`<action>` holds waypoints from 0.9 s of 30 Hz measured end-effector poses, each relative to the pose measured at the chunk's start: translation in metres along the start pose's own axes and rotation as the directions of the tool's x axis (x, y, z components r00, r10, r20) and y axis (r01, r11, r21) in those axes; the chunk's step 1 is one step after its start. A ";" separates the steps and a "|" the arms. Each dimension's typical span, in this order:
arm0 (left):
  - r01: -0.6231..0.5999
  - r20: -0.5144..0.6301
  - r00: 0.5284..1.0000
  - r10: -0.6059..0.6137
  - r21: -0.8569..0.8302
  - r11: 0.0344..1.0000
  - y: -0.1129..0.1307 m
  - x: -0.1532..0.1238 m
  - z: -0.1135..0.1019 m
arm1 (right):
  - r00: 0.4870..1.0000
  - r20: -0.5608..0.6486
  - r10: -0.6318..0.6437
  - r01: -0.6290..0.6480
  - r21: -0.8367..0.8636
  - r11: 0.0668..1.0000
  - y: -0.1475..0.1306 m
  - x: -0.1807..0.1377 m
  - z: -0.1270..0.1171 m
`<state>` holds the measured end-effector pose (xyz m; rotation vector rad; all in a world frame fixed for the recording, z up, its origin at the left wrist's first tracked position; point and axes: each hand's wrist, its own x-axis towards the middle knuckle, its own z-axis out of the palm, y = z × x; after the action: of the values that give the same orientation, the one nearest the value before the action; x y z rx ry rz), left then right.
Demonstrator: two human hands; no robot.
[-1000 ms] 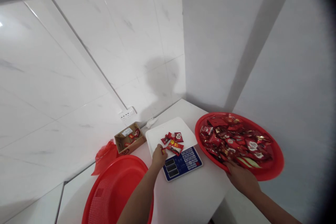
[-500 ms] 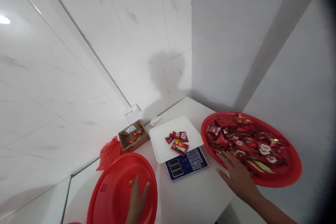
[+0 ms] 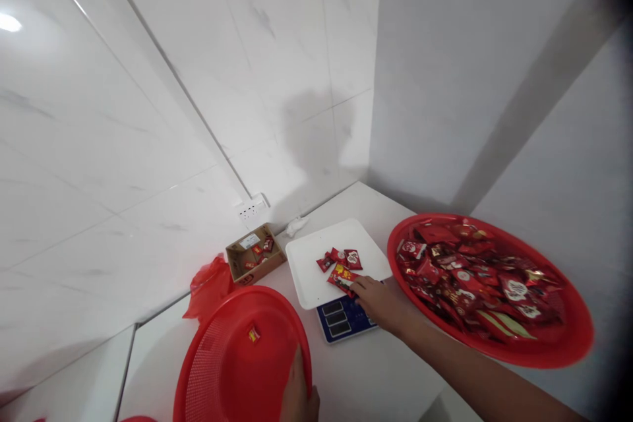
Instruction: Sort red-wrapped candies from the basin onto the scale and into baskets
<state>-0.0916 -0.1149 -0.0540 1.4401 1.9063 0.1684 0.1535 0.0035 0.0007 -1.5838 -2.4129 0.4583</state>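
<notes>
My right hand (image 3: 378, 304) reaches over the front edge of the scale's white tray (image 3: 316, 283), its fingers closed on the lower right end of a red and yellow packet (image 3: 340, 279). Several smaller red wrapped sweets (image 3: 353, 258) lie behind that packet on the tray. At the bottom, my left hand (image 3: 298, 395) grips the right rim of a red plastic basket (image 3: 225, 349), partly cut off by the frame. One small red and yellow sweet (image 3: 253, 333) lies inside this basket. The scale's blue keypad panel (image 3: 353, 318) is partly covered by my right hand.
A second red basket (image 3: 576, 336) full of red packets stands at the right by the grey wall. Behind the left basket are a small cardboard box (image 3: 254, 268) with several sweets and a red plastic bag (image 3: 210, 287). A socket strip (image 3: 252, 208) is on the wall.
My right hand has moved left from the full basket to the packet on the tray. My left hand has moved from inside the left basket to its right rim.
</notes>
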 end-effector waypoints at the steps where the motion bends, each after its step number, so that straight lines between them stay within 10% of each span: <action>1: -0.012 0.002 1.000 0.012 -0.003 1.000 -0.001 0.000 0.003 | 1.000 -0.001 -0.018 0.018 -0.017 1.000 0.001 0.001 0.000; 6: -0.063 0.070 0.996 0.064 -0.017 0.998 0.005 0.002 0.013 | 0.995 0.010 -0.102 0.102 -0.021 0.995 0.001 0.012 0.004; 12: -0.039 0.073 0.996 0.042 -0.041 0.998 0.009 0.005 0.020 | 0.994 -0.103 0.023 0.023 0.428 0.904 -0.037 0.020 -0.004; 16: 0.008 0.060 0.998 -0.006 -0.036 0.999 0.005 0.009 0.027 | 0.979 -0.009 -0.205 0.170 0.599 0.783 -0.066 0.029 -0.006; 27: 0.004 0.060 0.998 -0.001 -0.051 0.999 0.001 0.013 0.029 | 0.997 0.079 0.003 -0.003 0.003 1.000 -0.008 0.097 0.015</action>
<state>-0.0747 -0.1120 -0.0811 1.3938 1.8422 0.1702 0.1028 0.0873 -0.0094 -1.5971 -2.4660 0.5344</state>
